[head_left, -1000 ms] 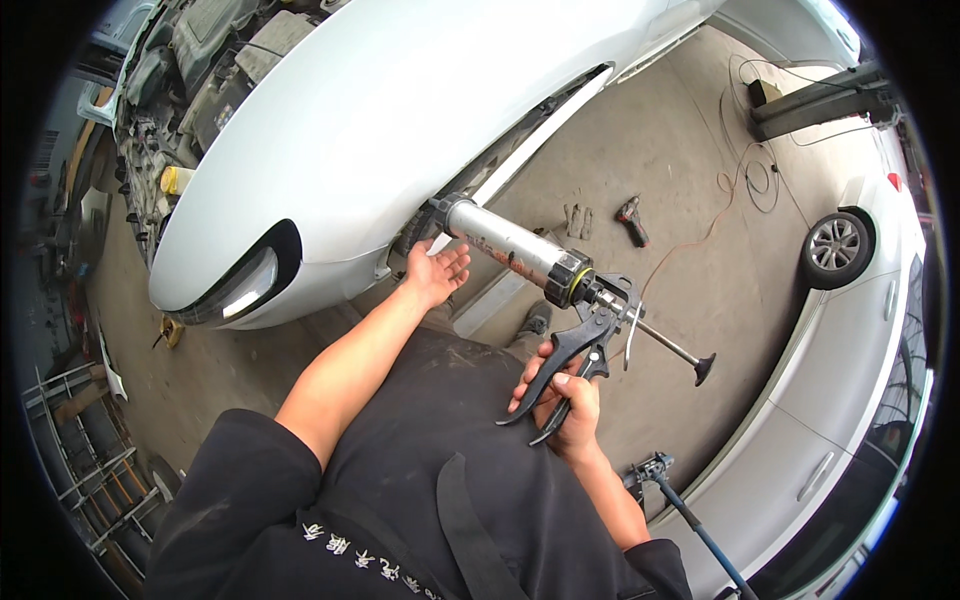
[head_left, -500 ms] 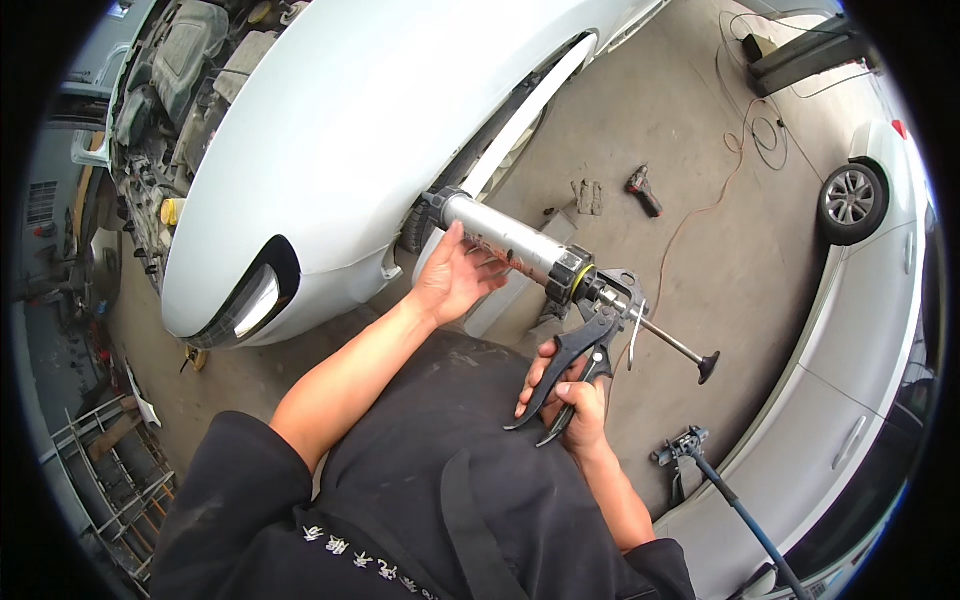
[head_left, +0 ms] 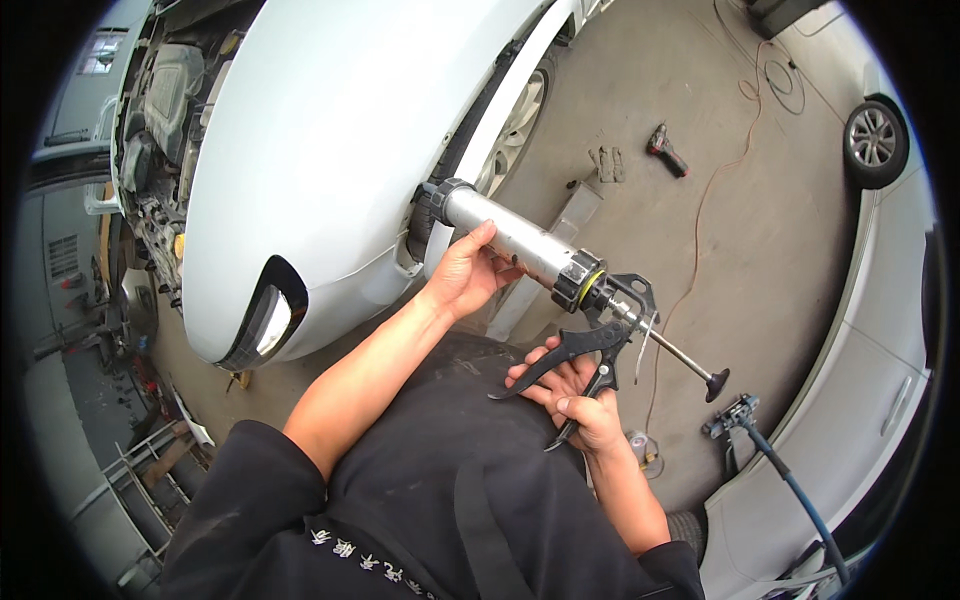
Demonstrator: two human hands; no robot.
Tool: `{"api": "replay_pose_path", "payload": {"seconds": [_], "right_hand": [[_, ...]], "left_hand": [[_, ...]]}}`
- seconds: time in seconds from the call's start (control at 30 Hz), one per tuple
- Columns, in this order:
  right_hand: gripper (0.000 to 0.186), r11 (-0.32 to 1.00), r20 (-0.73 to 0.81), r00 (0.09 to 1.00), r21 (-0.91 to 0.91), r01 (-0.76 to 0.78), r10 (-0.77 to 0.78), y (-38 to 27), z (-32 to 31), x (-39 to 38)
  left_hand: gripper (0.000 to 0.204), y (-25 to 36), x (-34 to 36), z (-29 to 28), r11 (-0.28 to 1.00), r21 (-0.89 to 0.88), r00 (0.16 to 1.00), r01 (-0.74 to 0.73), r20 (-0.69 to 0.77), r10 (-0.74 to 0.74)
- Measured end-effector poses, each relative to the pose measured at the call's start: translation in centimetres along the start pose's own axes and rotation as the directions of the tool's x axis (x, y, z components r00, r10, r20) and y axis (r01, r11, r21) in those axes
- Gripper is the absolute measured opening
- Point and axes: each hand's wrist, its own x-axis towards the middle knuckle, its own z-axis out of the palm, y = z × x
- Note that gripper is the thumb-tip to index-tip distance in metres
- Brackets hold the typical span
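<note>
I hold a silver-barrelled caulking gun (head_left: 525,244) with black end caps, a yellow ring and a long plunger rod. My left hand (head_left: 462,275) is wrapped round the underside of its barrel, thumb on top. My right hand (head_left: 580,405) grips the black trigger handle (head_left: 606,372), its fingers partly spread and the two levers apart. The front end of the gun lies beside the gap along the white car's fender (head_left: 320,140), against which a white strip (head_left: 505,100) runs near the wheel (head_left: 522,125).
A cordless tool (head_left: 665,152), a red hose (head_left: 700,260) and cables lie on the concrete floor (head_left: 760,250). A silver car (head_left: 875,350) stands at the right beside a blue jack (head_left: 785,475). The open engine bay (head_left: 170,110) is left, a metal rack (head_left: 135,500) lower left.
My left hand has risen from below the gun onto its barrel and closed round it. The trigger levers in my right hand have spread wider. The view has shifted.
</note>
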Motion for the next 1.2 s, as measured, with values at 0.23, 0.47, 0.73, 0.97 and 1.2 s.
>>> {"api": "replay_pose_path", "payload": {"seconds": [0.23, 0.47, 0.73, 0.97, 1.2], "right_hand": [[0.065, 0.998, -0.021, 0.998, 0.027, 0.055, -0.054, 1.9, -1.2, 0.5], [0.06, 0.996, -0.005, 0.996, 0.024, 0.089, -0.089, 3.4, -2.5, 0.8], [0.053, 0.996, 0.02, 0.997, -0.044, 0.079, -0.078, 3.8, -3.6, 0.8], [0.044, 0.996, -0.056, 0.998, -0.087, 0.021, -0.026, 3.4, -3.6, 0.0], [0.04, 0.986, -0.105, 0.994, -0.164, -0.014, -0.003, 2.8, -3.5, -0.6]], "left_hand": [[0.057, 0.2, 0.4, -0.2, 0.998, 0.051, 0.999, 0.032, 0.0, -0.032], [0.061, 0.4, 0.8, -0.4, 0.996, 0.063, 0.998, 0.058, -0.017, -0.057], [0.063, 0.9, 0.9, 0.1, 0.996, 0.067, 0.998, 0.061, 0.006, -0.061], [0.043, 0.4, 0.4, 0.9, 0.998, 0.04, 0.999, 0.044, -0.014, -0.043], [0.047, 0.2, 0.6, 0.4, 0.999, 0.013, 0.999, 0.047, 0.006, -0.047]]}}
